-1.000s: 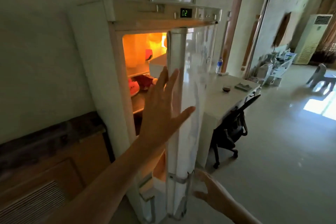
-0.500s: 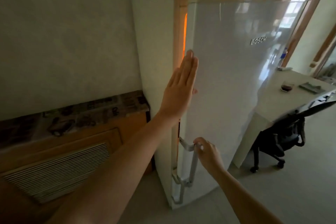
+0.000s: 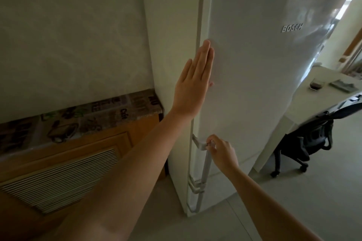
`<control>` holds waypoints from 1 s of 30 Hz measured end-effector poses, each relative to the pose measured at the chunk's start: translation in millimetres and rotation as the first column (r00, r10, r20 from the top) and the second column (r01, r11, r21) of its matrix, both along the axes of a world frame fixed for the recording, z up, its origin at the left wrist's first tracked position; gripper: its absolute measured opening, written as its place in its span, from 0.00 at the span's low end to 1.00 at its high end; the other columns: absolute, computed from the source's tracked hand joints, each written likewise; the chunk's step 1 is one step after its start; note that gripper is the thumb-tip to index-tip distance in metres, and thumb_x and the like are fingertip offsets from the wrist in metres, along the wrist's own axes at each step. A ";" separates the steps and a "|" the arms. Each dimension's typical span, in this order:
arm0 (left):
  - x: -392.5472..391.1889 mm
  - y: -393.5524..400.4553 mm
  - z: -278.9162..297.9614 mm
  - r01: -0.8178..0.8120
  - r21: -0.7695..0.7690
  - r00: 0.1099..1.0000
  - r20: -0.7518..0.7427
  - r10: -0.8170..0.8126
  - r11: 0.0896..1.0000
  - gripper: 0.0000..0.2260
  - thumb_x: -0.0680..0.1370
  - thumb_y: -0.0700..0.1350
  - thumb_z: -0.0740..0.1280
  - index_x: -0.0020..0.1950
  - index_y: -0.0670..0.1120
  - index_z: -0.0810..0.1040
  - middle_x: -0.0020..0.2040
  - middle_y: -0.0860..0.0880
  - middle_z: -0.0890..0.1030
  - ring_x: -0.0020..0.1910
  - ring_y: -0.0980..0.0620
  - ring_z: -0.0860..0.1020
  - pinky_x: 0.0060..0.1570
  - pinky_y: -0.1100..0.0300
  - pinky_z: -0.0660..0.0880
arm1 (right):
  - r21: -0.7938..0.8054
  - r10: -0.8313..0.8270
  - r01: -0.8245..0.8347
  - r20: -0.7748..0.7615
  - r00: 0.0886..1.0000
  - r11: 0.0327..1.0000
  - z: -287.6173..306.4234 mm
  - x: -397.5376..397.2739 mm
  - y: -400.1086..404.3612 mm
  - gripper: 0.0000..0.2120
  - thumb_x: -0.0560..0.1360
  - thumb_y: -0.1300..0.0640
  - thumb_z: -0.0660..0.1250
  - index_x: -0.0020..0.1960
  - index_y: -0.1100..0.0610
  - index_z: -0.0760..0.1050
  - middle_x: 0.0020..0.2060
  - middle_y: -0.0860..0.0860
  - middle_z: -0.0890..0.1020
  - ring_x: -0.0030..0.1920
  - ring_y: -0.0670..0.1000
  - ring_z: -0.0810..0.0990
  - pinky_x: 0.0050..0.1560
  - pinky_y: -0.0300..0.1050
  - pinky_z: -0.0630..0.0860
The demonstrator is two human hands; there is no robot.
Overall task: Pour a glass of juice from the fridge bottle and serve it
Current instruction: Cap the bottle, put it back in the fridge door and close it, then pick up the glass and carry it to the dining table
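The tall white fridge [image 3: 260, 68] stands against the wall with its upper door fully closed; no inner light shows. My left hand [image 3: 194, 82] lies flat, fingers together, against the door's left edge. My right hand [image 3: 221, 150] is curled around the top of the grey metal door handle [image 3: 203, 164] lower down. A small glass [image 3: 317, 85] with dark liquid stands on the white table [image 3: 305, 103] to the right of the fridge. The juice bottle is not in view.
A wooden cabinet [image 3: 64, 162] with a slatted front and patterned top sits left of the fridge. A black office chair [image 3: 311, 139] is tucked under the white table. A flat grey object [image 3: 341, 86] lies on the table. Pale tiled floor extends at lower right.
The fridge door swung from open, with its orange-lit shelves showing, to fully closed. My left hand pressed it shut while my right hand took the handle.
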State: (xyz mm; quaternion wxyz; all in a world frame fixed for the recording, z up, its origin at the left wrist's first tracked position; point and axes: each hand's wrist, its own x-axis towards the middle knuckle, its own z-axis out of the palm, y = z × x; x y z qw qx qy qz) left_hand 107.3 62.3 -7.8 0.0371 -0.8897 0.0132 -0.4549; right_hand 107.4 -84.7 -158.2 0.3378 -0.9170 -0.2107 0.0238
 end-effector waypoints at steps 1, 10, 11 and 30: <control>0.2 0.3 -0.2 0.000 -0.004 1.000 -0.002 0.000 1.000 0.36 0.76 0.47 0.64 0.77 0.40 0.49 0.79 0.43 0.53 0.78 0.48 0.51 0.75 0.55 0.52 | -0.002 0.003 -0.003 -0.010 1.000 1.000 0.5 0.4 -0.5 0.04 0.76 0.59 0.60 0.45 0.55 0.73 0.39 0.53 0.80 0.37 0.54 0.78 0.36 0.46 0.74; -9.4 -7.5 4.6 0.030 -0.078 0.999 -0.021 -0.032 0.996 0.37 0.76 0.43 0.68 0.77 0.39 0.50 0.78 0.42 0.53 0.77 0.47 0.53 0.74 0.53 0.57 | -0.045 -0.003 0.001 -0.039 0.999 0.999 5.9 3.8 -2.4 0.07 0.76 0.57 0.60 0.48 0.52 0.77 0.39 0.51 0.81 0.37 0.50 0.79 0.34 0.40 0.72; -12.0 -10.4 6.2 0.044 -0.097 0.999 -0.015 -0.046 0.994 0.36 0.76 0.41 0.68 0.77 0.39 0.51 0.78 0.40 0.54 0.77 0.46 0.54 0.73 0.52 0.60 | -0.052 -0.003 0.001 -0.054 0.999 0.999 8.9 3.5 -4.1 0.08 0.76 0.56 0.60 0.49 0.51 0.78 0.41 0.50 0.82 0.39 0.51 0.79 0.37 0.41 0.74; -18.5 -215.6 -3.2 0.326 -0.548 0.827 -0.229 -0.513 0.771 0.10 0.76 0.50 0.67 0.57 0.54 0.79 0.52 0.57 0.81 0.48 0.62 0.75 0.42 0.77 0.62 | -0.025 -0.193 0.199 0.147 0.970 0.980 128.4 -61.7 -320.6 0.15 0.74 0.51 0.67 0.60 0.45 0.74 0.54 0.42 0.78 0.51 0.42 0.77 0.52 0.37 0.74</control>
